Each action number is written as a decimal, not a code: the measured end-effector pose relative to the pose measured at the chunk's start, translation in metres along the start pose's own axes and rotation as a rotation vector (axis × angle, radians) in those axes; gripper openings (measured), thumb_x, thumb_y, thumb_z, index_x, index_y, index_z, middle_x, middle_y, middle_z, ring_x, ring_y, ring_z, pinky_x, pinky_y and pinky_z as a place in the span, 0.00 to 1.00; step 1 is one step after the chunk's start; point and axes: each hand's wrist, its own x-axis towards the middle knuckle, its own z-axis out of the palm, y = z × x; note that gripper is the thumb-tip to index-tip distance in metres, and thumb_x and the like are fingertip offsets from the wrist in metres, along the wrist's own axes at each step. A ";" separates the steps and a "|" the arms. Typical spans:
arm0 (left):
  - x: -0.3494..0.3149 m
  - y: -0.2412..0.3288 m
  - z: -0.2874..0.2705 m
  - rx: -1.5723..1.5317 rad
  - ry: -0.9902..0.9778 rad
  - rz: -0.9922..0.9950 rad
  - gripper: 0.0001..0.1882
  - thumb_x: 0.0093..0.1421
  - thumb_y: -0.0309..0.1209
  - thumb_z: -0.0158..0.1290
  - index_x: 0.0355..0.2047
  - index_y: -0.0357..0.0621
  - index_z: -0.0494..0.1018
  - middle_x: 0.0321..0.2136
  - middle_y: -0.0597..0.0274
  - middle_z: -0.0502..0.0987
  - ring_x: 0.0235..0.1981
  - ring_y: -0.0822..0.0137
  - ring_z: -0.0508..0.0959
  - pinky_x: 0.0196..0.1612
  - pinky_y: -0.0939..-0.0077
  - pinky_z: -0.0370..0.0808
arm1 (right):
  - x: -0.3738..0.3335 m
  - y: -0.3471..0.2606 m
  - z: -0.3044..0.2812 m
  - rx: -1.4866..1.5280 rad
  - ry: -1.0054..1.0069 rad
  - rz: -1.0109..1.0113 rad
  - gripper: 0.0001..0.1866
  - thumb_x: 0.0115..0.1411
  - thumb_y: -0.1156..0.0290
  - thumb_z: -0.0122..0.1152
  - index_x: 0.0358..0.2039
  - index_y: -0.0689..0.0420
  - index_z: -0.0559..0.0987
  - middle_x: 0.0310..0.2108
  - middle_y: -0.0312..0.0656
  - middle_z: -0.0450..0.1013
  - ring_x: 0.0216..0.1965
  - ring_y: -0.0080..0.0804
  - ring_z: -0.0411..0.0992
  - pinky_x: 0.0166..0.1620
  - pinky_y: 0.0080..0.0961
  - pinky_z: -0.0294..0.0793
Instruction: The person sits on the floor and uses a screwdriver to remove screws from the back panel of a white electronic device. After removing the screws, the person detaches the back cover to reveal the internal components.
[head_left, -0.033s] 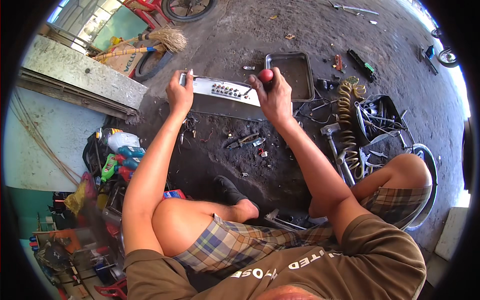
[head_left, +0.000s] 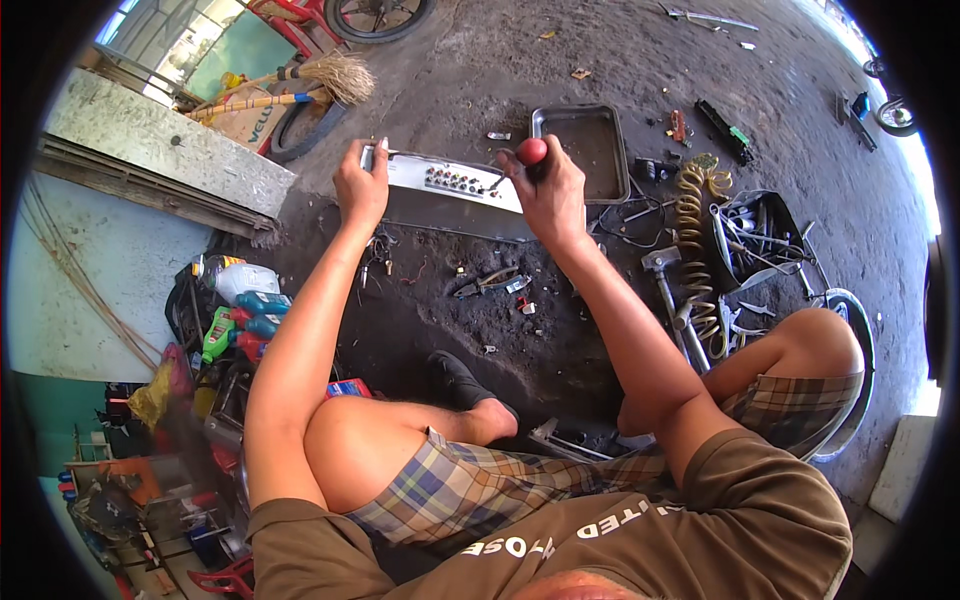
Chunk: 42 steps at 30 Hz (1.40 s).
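Note:
A flat electronic unit [head_left: 420, 172] with a pale panel and rows of small round sockets stands on the dark ground ahead of me. My left hand [head_left: 362, 185] grips its left end, with the thumb up along the edge. In my right hand [head_left: 552, 190] is a screwdriver [head_left: 532, 151] with a round red handle end. Its thin shaft slants down toward the sockets at the panel's right part; the tip is too small to make out. My right wrist covers the unit's right end.
Right of the unit lie a metal tray [head_left: 622, 150], a coiled yellow hose [head_left: 688, 210], a hammer [head_left: 662, 262] and a bin of tools [head_left: 755, 235]. Pliers [head_left: 490, 281] lie nearer me. Bottles [head_left: 250, 283] crowd the left, below a wall ledge [head_left: 170, 150].

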 end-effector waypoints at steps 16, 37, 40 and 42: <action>0.000 -0.005 -0.003 -0.014 0.016 0.021 0.16 0.73 0.41 0.62 0.40 0.39 0.81 0.31 0.45 0.86 0.36 0.40 0.87 0.41 0.49 0.80 | 0.050 -0.024 -0.034 -0.238 -0.416 0.152 0.27 0.62 0.50 0.76 0.44 0.65 0.83 0.38 0.60 0.85 0.43 0.54 0.86 0.51 0.45 0.82; 0.006 0.004 0.003 -0.027 0.006 -0.025 0.17 0.73 0.43 0.62 0.39 0.39 0.80 0.32 0.42 0.86 0.38 0.37 0.87 0.41 0.46 0.80 | 0.117 -0.020 -0.061 -0.276 -0.905 -0.236 0.21 0.73 0.57 0.64 0.47 0.66 0.79 0.42 0.56 0.87 0.48 0.54 0.86 0.52 0.45 0.82; 0.004 0.008 0.006 -0.036 0.006 -0.020 0.16 0.72 0.42 0.62 0.39 0.39 0.80 0.32 0.41 0.86 0.37 0.36 0.86 0.41 0.46 0.80 | 0.109 -0.014 -0.059 -0.368 -0.808 -0.125 0.17 0.73 0.62 0.65 0.48 0.65 0.79 0.44 0.51 0.88 0.46 0.49 0.86 0.52 0.43 0.82; 0.001 0.003 0.005 -0.022 0.012 -0.002 0.16 0.72 0.41 0.62 0.39 0.39 0.80 0.32 0.41 0.86 0.37 0.36 0.86 0.41 0.47 0.80 | 0.103 -0.019 -0.056 -0.516 -0.786 0.005 0.13 0.74 0.68 0.64 0.51 0.63 0.77 0.47 0.44 0.89 0.45 0.40 0.87 0.50 0.37 0.82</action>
